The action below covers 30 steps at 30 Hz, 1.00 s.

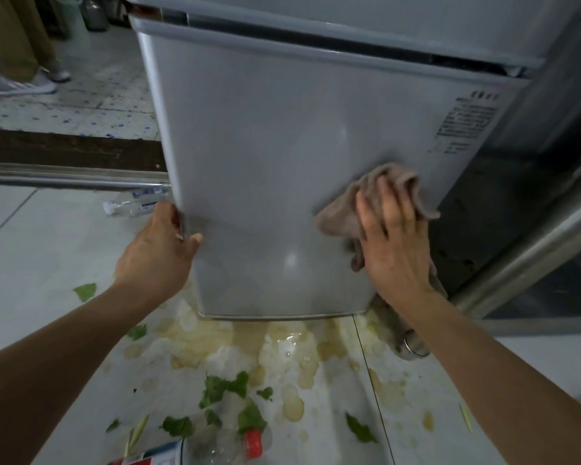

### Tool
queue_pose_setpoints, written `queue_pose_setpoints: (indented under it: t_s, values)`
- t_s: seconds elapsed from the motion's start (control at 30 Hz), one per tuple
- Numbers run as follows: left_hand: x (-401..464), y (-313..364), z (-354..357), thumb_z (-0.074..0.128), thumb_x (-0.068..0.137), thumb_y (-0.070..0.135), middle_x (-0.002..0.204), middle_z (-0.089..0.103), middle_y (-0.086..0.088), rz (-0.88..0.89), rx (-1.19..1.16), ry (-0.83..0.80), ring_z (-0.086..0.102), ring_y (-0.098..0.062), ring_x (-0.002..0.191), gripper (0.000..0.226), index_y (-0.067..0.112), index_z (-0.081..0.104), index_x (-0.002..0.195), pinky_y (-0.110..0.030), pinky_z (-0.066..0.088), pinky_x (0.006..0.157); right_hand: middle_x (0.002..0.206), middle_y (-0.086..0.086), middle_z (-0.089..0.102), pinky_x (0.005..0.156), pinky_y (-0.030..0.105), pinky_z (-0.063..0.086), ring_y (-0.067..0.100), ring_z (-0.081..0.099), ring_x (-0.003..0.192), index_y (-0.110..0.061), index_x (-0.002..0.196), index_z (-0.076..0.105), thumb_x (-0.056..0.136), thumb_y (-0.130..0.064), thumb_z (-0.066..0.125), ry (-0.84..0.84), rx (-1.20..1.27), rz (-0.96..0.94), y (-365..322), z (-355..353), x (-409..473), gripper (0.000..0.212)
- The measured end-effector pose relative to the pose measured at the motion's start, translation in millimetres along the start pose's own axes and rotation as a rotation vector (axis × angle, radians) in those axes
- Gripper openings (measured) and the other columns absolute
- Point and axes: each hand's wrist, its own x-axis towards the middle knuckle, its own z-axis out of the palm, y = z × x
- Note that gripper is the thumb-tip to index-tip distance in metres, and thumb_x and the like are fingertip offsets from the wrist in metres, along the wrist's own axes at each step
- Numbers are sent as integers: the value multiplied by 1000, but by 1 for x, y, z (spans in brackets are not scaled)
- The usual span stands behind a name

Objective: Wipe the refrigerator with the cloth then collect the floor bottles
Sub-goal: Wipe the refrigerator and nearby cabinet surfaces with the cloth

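Right hand (394,243) spread flat, pressing beige cloth (376,199) against lower refrigerator door (265,156). Left hand (158,250) curled round door's left edge. Clear bottle (131,204) on floor left of door; red-capped bottle (228,443) below it.

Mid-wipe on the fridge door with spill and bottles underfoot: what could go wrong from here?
1. The yellowish puddle spreads below the refrigerator door; stepping closer risks a slip.
2. The red-capped bottle lies near the feet, likely to roll if stepped on.
3. The left hand grips the door edge while the right hand presses the cloth; the door may swing.
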Motion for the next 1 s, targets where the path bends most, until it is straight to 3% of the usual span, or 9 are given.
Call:
queue_pose_setpoints:
  t_s: [0.07, 0.13, 0.2, 0.3, 0.37, 0.47, 0.67, 0.87, 1.0]
  values:
    - [-1, -1, 1, 54, 91, 32, 110, 59, -7, 6, -7, 3, 60, -36, 98, 25, 25, 33, 102, -51, 50, 82, 150, 14, 11, 113, 58, 21, 37, 13, 140, -15, 149, 10, 85, -26, 62, 52, -15, 147, -4, 6, 3, 82]
    - [-1, -2, 1, 54, 91, 32, 112, 59, -7, 22, -11, 11, 60, -36, 98, 26, 25, 33, 104, -50, 50, 81, 151, 21, 4, 111, 62, 23, 44, 9, 140, -10, 149, 4, 94, -31, 48, 12, 42, 363, -25, 14, -5, 73]
    - [0, -3, 2, 54, 91, 32, 111, 59, -6, 34, -12, 17, 60, -35, 97, 26, 25, 33, 104, -48, 50, 79, 149, 34, 1, 109, 62, 26, 52, 9, 138, 3, 147, 1, 96, -33, 47, -77, 87, 562, -51, 21, -22, 77]
    - [1, -3, 3, 56, 91, 31, 103, 57, -5, 32, -18, 21, 60, -35, 94, 26, 25, 32, 100, -46, 48, 77, 145, 40, 0, 112, 58, 23, 54, 7, 137, 11, 142, 2, 92, -34, 56, -189, 143, 674, -77, 26, -44, 86]
    - [2, -4, 3, 56, 90, 30, 99, 54, -2, 32, -23, 24, 59, -34, 92, 26, 25, 31, 98, -43, 46, 75, 146, 41, -3, 117, 52, 12, 51, -1, 139, 10, 142, -3, 93, -32, 54, -217, 192, 719, -84, 25, -45, 86]
    - [1, -5, 4, 56, 90, 29, 100, 54, -2, 45, -36, 34, 59, -33, 91, 26, 25, 31, 98, -40, 43, 72, 149, 37, -12, 118, 43, -4, 44, -13, 141, 7, 143, -10, 94, -26, 48, -112, 362, 825, -82, 18, -25, 83]
    - [-1, -7, 5, 54, 91, 31, 101, 54, 0, 71, -41, 47, 59, -34, 96, 26, 20, 36, 106, -44, 47, 78, 152, 34, -3, 118, 29, -4, 40, -1, 143, 10, 146, 4, 96, -30, 37, 237, 443, 981, -54, 12, 17, 72]
    - [-1, -13, 14, 54, 91, 30, 103, 54, 2, 117, -61, 121, 59, -31, 97, 27, 18, 38, 109, -45, 48, 78, 145, 35, 20, 114, 35, 14, 45, 24, 134, 15, 142, 16, 93, -53, 32, 312, 383, 1022, -49, 32, 2, 85]
    - [0, -15, 16, 52, 91, 31, 104, 53, 2, 154, -101, 126, 56, -24, 92, 29, 17, 38, 112, -46, 50, 77, 141, 31, 27, 111, 35, 24, 40, 33, 127, 16, 142, 15, 95, -54, 28, 310, 413, 1049, -51, 46, -16, 86]
